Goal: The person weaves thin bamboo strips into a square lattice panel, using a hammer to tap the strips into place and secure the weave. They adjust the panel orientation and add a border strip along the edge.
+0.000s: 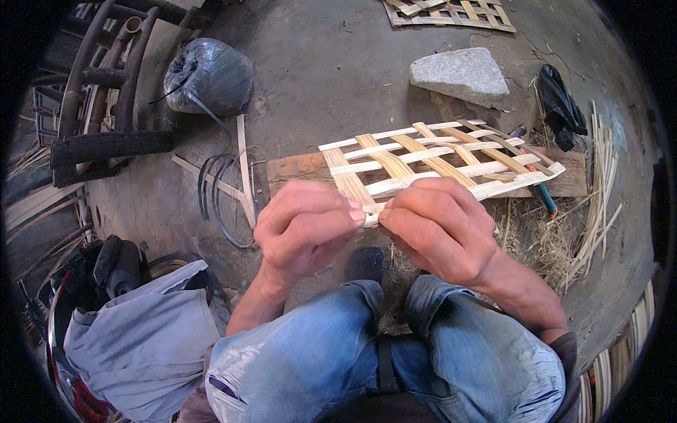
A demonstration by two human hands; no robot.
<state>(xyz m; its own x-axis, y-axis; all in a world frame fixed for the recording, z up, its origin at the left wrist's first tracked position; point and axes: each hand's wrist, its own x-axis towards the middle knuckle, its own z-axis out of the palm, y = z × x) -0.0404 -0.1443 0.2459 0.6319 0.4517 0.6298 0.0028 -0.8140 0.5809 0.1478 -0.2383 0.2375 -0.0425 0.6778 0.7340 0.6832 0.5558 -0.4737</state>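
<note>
The grey concrete floor (338, 63) carried a brown wooden plank (296, 169). An open lattice panel of pale woven bamboo strips (437, 158) lay across the plank, with its near corner between both hands. The left hand (303, 225) and right hand (441, 229) met at that corner; each grip was narrow, with fingertips pinched on a strip end. A grey rough stone block (462, 74) sat well apart behind.

Single head view, fisheye, looking steeply down, close over hands (374, 229), knees, concrete floor (331, 63).
</note>
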